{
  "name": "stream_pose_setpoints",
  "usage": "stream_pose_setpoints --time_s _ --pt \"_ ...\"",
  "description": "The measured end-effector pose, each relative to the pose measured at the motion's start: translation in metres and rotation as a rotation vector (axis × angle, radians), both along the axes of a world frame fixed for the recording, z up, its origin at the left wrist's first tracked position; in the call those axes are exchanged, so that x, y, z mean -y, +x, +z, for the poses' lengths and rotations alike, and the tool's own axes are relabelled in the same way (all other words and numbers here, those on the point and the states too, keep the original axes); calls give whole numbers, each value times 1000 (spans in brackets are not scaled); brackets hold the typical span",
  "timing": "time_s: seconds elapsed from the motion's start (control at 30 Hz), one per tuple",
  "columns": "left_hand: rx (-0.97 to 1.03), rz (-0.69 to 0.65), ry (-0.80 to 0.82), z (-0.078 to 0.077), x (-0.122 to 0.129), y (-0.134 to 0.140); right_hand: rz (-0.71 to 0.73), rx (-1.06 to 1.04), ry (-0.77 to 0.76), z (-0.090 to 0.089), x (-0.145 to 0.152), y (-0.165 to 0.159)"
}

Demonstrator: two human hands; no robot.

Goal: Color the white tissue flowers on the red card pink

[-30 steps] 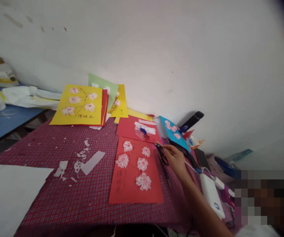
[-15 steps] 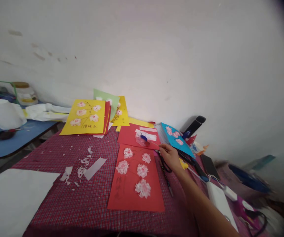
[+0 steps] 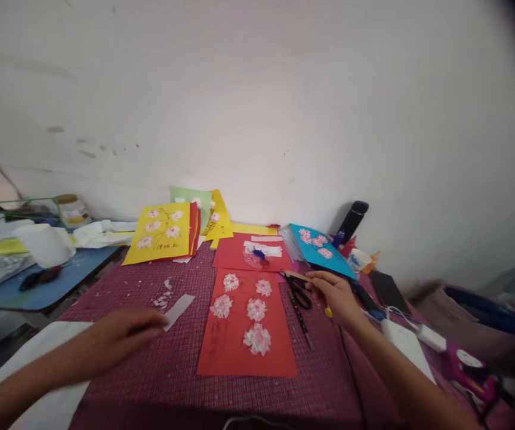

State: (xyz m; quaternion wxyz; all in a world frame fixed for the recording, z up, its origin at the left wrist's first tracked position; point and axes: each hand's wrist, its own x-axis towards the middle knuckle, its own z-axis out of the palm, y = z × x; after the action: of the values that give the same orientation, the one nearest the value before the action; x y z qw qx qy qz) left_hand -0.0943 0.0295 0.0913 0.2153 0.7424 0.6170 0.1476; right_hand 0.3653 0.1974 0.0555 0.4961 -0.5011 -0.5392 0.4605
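Note:
My right hand (image 3: pixel 332 292) is closed around a thin tan stick (image 3: pixel 299 276), which points left over the red cards. Below its tip lie black-handled scissors (image 3: pixel 301 295) and a dark pen (image 3: pixel 302 322). My left hand (image 3: pixel 127 334), blurred, reaches in over the tablecloth with its fingers stretched out. Its fingertips are at the lower end of a white paper strip (image 3: pixel 180 310); I cannot tell if they touch. Between my hands lies a red card (image 3: pixel 234 358) with several pink-white paper flowers. Behind it, a red sheet (image 3: pixel 230 251) bears blue and dark red paint blobs (image 3: pixel 259 255).
Yellow flower cards (image 3: pixel 163 233) lean together at the back left. A blue flower card (image 3: pixel 322 248) and a black bottle-like object (image 3: pixel 351 221) stand at the back right. White paper (image 3: pixel 69 400) covers the front left. Paper scraps (image 3: pixel 163 298) dot the cloth. A glue gun (image 3: pixel 469 373) lies far right.
My left hand has come into view from the left, towards the paper strip. My right hand has drawn back to the right, taking the stick away from the paint. The view has shifted slightly.

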Motion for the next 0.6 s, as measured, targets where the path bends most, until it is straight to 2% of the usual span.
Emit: stream_pose_setpoints --time_s 0.07,0.13,0.2,0.27,0.43,0.6 --pt "-6 -54 -137 17 -59 18 -17 -68 -55 6 10 2" --pt "-94 -71 -102 28 -116 47 -19 -111 -104 13 19 5" --pt "-123 -42 -95 31 -165 77 -1 -140 -140 17 28 9" --pt "-153 11 -126 27 -204 102 20 -165 -163 18 34 16" --pt "-206 145 -213 8 -271 129 11 -99 -221 6 43 38" --pt "-208 196 -310 -8 -306 141 14 0 -233 -14 46 53"
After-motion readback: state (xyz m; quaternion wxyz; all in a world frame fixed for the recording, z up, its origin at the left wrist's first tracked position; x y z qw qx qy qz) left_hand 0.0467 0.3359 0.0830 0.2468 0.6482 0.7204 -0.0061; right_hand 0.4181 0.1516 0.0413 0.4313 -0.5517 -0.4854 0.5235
